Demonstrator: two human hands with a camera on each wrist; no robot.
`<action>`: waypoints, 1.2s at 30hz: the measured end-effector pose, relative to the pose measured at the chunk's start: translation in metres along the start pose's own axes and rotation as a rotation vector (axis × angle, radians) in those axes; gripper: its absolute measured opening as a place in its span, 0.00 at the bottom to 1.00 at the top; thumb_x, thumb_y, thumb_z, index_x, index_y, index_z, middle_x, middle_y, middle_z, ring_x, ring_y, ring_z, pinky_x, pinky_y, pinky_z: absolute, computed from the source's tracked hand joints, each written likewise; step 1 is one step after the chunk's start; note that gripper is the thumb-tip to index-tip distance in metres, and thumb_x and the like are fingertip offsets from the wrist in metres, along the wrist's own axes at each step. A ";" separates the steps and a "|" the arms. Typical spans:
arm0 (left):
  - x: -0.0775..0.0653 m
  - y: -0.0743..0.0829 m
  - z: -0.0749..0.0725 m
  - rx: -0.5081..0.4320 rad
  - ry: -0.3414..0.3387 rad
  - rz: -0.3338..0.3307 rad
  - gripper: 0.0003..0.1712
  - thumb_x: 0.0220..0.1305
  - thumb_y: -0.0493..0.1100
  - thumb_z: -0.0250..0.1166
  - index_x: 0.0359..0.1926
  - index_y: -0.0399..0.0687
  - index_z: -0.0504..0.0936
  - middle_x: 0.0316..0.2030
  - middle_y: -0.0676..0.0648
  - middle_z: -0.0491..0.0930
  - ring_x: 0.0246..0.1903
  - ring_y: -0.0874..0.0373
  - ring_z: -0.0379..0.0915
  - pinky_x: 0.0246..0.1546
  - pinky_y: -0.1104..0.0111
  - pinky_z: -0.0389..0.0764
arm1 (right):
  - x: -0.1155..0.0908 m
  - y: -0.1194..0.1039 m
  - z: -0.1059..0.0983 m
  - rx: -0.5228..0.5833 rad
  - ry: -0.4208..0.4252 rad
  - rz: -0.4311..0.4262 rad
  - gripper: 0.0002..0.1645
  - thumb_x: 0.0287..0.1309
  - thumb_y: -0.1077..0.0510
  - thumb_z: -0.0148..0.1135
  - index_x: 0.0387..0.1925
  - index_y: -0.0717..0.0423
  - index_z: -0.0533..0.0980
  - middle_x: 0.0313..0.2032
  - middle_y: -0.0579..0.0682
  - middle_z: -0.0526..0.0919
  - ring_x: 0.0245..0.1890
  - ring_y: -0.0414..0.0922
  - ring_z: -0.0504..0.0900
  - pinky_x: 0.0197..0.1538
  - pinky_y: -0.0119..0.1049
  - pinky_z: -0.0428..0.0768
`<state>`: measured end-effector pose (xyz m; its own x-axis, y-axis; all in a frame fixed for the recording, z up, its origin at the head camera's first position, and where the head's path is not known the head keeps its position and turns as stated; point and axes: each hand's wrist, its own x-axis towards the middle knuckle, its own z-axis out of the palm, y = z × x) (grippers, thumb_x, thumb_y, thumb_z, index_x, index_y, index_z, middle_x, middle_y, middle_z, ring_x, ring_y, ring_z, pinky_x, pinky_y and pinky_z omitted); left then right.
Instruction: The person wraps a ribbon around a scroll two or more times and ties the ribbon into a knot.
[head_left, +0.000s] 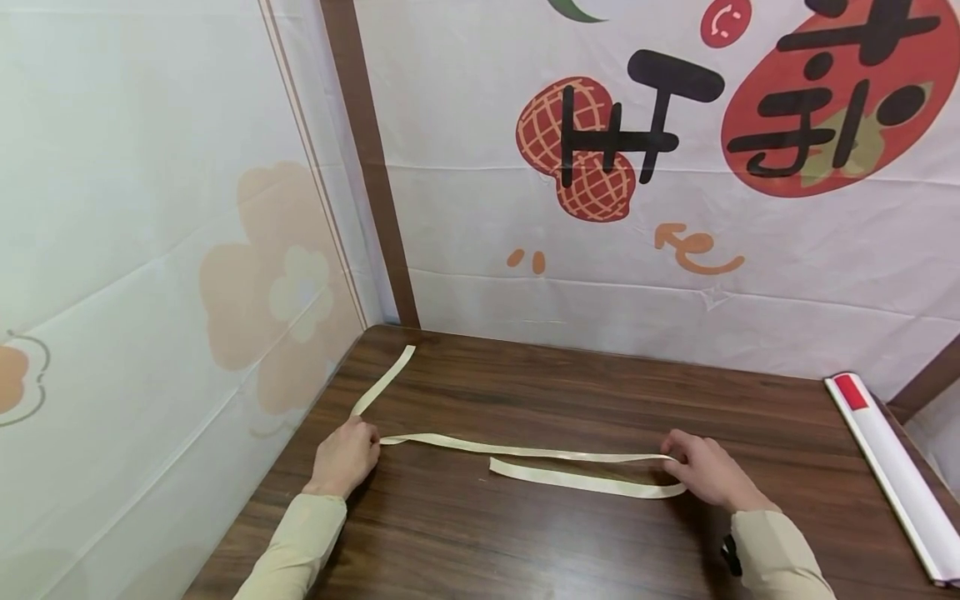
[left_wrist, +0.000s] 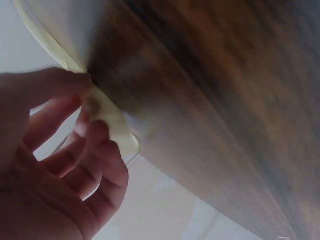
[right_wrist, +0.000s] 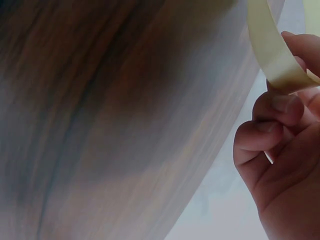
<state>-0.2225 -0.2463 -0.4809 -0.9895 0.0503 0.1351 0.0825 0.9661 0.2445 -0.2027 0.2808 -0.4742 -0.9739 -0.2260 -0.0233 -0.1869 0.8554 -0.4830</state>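
Note:
A long pale yellow ribbon stretches between the two hands over the brown table. My left hand pinches it near the left; in the left wrist view the thumb and index finger grip the ribbon while the other fingers curl loosely below. Past that hand, one ribbon end runs up toward the table's far left corner. The right hand pinches the ribbon at the right, where it loops back, and its other end lies to the left below the stretched part. In the right wrist view, the ribbon bends around at the curled fingers.
The dark wood-grain table meets a printed cloth wall behind and another cloth wall at the left. A long white roll with a red patch lies along the table's right side.

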 end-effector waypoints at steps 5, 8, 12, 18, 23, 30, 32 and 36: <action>0.000 -0.001 -0.003 -0.012 -0.028 -0.011 0.08 0.60 0.42 0.62 0.33 0.44 0.86 0.32 0.44 0.80 0.28 0.49 0.78 0.27 0.54 0.78 | -0.008 0.009 -0.006 -0.010 -0.006 0.008 0.07 0.61 0.56 0.60 0.40 0.53 0.76 0.23 0.43 0.75 0.21 0.37 0.67 0.26 0.33 0.67; 0.001 -0.001 -0.003 -0.008 -0.035 -0.005 0.07 0.60 0.41 0.63 0.36 0.42 0.83 0.31 0.43 0.80 0.25 0.50 0.77 0.23 0.55 0.76 | -0.013 0.014 -0.009 -0.019 0.000 0.009 0.06 0.60 0.57 0.60 0.39 0.53 0.76 0.23 0.42 0.76 0.21 0.37 0.68 0.26 0.33 0.67; 0.003 -0.003 -0.002 -0.008 -0.048 -0.008 0.13 0.60 0.39 0.64 0.46 0.39 0.78 0.33 0.40 0.80 0.21 0.50 0.75 0.19 0.58 0.74 | -0.019 0.022 -0.015 -0.030 -0.001 0.021 0.06 0.60 0.58 0.60 0.39 0.53 0.77 0.23 0.42 0.76 0.21 0.35 0.68 0.26 0.31 0.67; 0.005 -0.004 -0.002 -0.018 -0.084 -0.014 0.10 0.61 0.37 0.63 0.44 0.41 0.80 0.35 0.40 0.78 0.22 0.51 0.74 0.20 0.58 0.74 | -0.032 0.033 -0.027 -0.029 -0.004 0.050 0.07 0.61 0.58 0.60 0.39 0.56 0.77 0.22 0.43 0.73 0.20 0.35 0.66 0.25 0.31 0.66; 0.005 -0.005 -0.001 -0.010 -0.057 -0.002 0.03 0.61 0.35 0.62 0.35 0.42 0.81 0.33 0.42 0.73 0.21 0.53 0.70 0.20 0.61 0.73 | -0.044 0.041 -0.034 -0.048 0.027 0.054 0.02 0.62 0.60 0.60 0.33 0.53 0.78 0.19 0.42 0.69 0.18 0.34 0.63 0.24 0.30 0.64; 0.007 -0.008 -0.001 -0.010 -0.017 0.020 0.01 0.59 0.34 0.61 0.31 0.40 0.78 0.36 0.42 0.72 0.24 0.51 0.73 0.21 0.59 0.74 | -0.056 0.052 -0.039 -0.077 0.069 0.058 0.08 0.62 0.59 0.60 0.27 0.49 0.76 0.17 0.41 0.64 0.18 0.32 0.61 0.24 0.29 0.62; 0.007 -0.008 -0.001 -0.007 -0.019 0.023 0.01 0.58 0.34 0.61 0.30 0.41 0.77 0.33 0.44 0.72 0.23 0.51 0.72 0.21 0.58 0.74 | -0.060 0.055 -0.040 -0.083 0.087 0.055 0.09 0.62 0.59 0.60 0.25 0.48 0.76 0.17 0.40 0.64 0.18 0.32 0.61 0.24 0.29 0.61; 0.008 -0.008 -0.003 -0.007 -0.026 0.025 0.04 0.58 0.33 0.60 0.29 0.44 0.74 0.28 0.46 0.72 0.21 0.52 0.71 0.20 0.59 0.72 | -0.066 0.060 -0.043 -0.108 0.112 0.061 0.12 0.62 0.57 0.61 0.22 0.47 0.76 0.15 0.39 0.64 0.17 0.31 0.60 0.24 0.29 0.61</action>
<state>-0.2308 -0.2542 -0.4793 -0.9900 0.0809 0.1159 0.1077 0.9627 0.2483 -0.1547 0.3670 -0.4634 -0.9910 -0.1236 0.0509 -0.1336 0.9124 -0.3869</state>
